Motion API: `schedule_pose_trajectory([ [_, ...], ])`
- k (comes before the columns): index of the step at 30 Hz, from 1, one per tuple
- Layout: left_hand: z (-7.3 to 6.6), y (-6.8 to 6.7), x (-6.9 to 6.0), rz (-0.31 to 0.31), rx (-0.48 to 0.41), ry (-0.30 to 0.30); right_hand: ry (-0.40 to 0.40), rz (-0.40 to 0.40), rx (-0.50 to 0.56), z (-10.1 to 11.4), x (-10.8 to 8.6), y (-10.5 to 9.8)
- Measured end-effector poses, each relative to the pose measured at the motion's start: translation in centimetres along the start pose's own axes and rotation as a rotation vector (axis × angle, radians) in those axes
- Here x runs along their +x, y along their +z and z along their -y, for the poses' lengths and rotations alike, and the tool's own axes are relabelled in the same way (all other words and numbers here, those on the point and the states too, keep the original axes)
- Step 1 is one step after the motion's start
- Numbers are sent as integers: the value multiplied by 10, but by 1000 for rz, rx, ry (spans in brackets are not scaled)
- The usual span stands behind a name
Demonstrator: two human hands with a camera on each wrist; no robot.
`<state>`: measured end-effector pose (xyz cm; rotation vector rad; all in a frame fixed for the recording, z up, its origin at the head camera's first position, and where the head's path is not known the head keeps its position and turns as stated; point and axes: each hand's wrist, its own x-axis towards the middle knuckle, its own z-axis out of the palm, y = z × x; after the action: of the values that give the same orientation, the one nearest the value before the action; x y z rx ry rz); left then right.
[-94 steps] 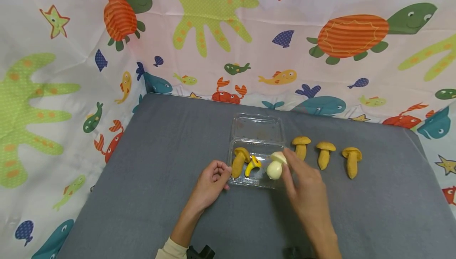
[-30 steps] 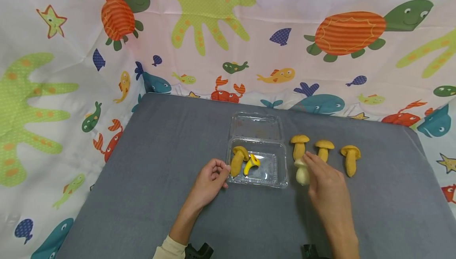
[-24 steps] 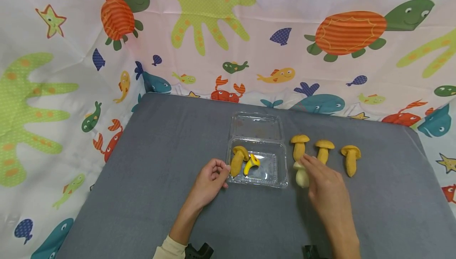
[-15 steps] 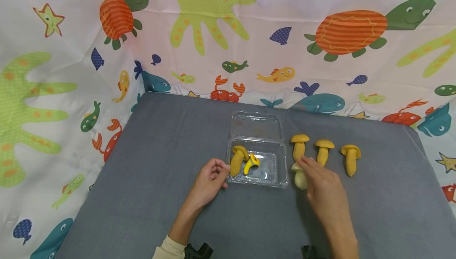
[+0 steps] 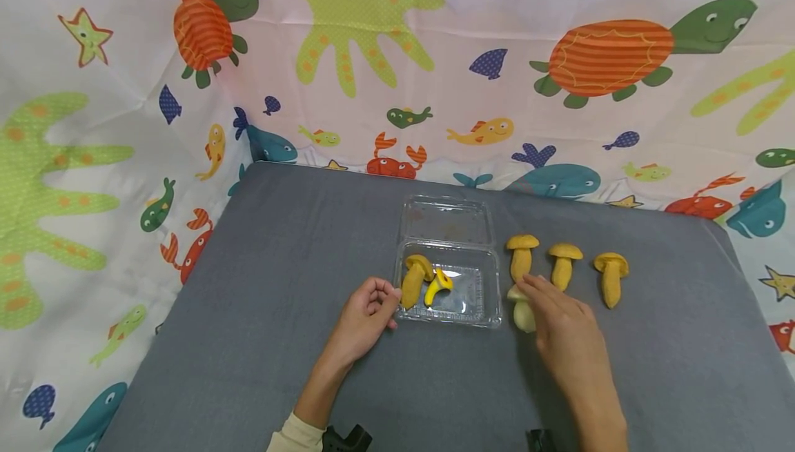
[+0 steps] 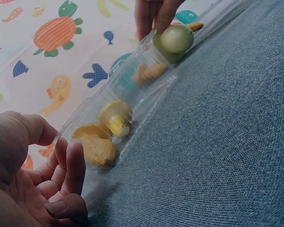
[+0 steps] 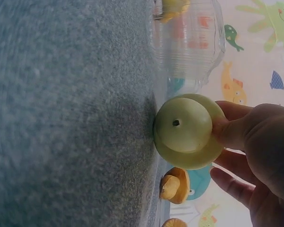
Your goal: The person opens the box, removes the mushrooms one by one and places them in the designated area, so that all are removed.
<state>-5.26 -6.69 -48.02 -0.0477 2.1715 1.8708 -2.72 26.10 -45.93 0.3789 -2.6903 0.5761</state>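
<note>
A clear plastic container [image 5: 491, 286] lies with its lid folded back. Inside at its left are a brown-yellow mushroom [image 5: 413, 286] and a small bright yellow piece [image 5: 439, 286]. My left hand [image 5: 366, 317] pinches the container's left rim between thumb and finger, as the left wrist view [image 6: 47, 165] shows. My right hand [image 5: 574, 341] grips the cap of a pale green-white mushroom [image 5: 524, 317], low over the cloth right of the container; in the right wrist view its rounded stem end [image 7: 182, 124] faces the camera.
Three brown-yellow mushrooms stand in a row on the grey cloth [image 5: 279, 231]: a left one [image 5: 522, 259], a middle one [image 5: 562, 269] and a right one [image 5: 611, 283]. A curtain printed with sea animals [image 5: 459, 17] rises behind and at the left.
My right hand has carried the pale mushroom from over the container to the cloth at its right, then slightly toward me. My left hand has stayed at the rim.
</note>
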Motion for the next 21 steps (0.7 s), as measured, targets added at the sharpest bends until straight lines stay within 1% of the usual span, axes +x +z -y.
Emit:
schedule_pose_trajectory([
  [7, -1, 0, -1, 3, 1, 8, 34, 28, 18, 1, -2, -2],
  [9, 0, 0, -1, 3, 2, 9, 33, 37, 27, 1, -2, -3],
  [11, -1, 0, -1, 2, 1, 10, 14, 38, 40, 1, -2, -3],
  [16, -1, 0, -1, 1, -4, 4, -61, 17, 73, -1, -1, -3],
  [21, 0, -1, -1, 2, -5, 3, -82, 5, 83, 0, 0, -2],
])
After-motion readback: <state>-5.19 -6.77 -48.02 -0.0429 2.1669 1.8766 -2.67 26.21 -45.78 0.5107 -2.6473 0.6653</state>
